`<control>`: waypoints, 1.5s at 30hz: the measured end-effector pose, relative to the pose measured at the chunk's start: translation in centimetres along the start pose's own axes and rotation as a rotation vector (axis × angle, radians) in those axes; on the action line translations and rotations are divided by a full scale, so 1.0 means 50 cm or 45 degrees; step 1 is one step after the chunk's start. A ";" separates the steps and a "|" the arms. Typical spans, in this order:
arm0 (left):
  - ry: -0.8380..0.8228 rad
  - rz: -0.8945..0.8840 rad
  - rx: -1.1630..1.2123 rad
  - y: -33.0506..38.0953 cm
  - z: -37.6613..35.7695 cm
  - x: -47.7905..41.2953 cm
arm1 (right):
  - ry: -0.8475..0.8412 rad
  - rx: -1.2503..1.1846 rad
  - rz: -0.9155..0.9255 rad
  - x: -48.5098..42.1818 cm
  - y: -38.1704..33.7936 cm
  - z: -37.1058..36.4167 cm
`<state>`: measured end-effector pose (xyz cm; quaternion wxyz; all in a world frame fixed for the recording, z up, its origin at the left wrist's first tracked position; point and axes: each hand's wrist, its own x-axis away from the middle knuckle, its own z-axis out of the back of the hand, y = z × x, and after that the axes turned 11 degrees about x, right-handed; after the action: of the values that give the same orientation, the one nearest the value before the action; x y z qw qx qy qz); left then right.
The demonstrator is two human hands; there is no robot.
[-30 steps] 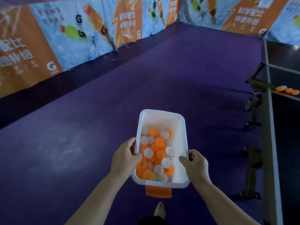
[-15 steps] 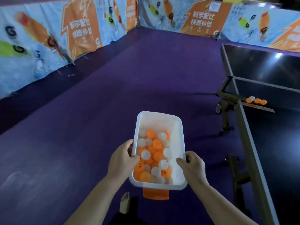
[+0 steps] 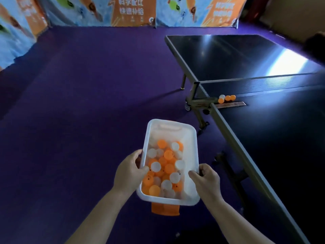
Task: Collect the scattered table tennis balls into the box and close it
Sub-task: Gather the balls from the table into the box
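Between the two hands: white plastic box (image 3: 191, 148), carried above the purple floor (image 3: 79, 103), long axis pointing away from the body, top open.
Left hand (image 3: 129, 170): gripping the left long side of the box near its close end; thumb hooked over the rim and lying inside, other fingers curled on the outside wall.
Right hand (image 3: 207, 180): gripping the right long side, about opposite the left hand; thumb over the rim, fingers curled on the outside.
Balls in box (image 3: 167, 166): orange and white table tennis balls mixed, piled toward the near end, between both thumbs; far end mostly bare.
Orange flap (image 3: 165, 209): hanging under the near short end of the box, between the two forearms.
Table tennis table (image 3: 263, 138): dark, to the right of the box, apart from it.
Balls on table (image 3: 226, 98): small group, three orange and one white, touching each other, beside the net (image 3: 263, 85) close to the net post, well apart from both hands.
Thin strip (image 3: 232, 104): flat on the table, just beside that group.
Banners (image 3: 133, 11): orange and blue, along the far edge of the floor.
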<state>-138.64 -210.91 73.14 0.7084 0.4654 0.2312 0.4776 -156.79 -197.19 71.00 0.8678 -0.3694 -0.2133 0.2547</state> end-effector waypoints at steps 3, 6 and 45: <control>-0.107 -0.013 0.022 0.026 -0.065 -0.105 | 0.087 0.022 -0.059 -0.091 0.015 0.021; -0.176 -0.048 0.033 0.067 -0.140 -0.205 | 0.152 0.009 -0.108 -0.192 0.032 0.051; -1.436 -0.545 -0.018 0.582 -1.006 -0.955 | 0.941 -0.008 -1.106 -0.927 0.238 0.485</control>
<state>-211.75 -228.21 70.03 0.8052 0.5853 -0.0948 0.0056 -209.82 -204.98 69.07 0.9087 -0.3151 -0.0286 -0.2724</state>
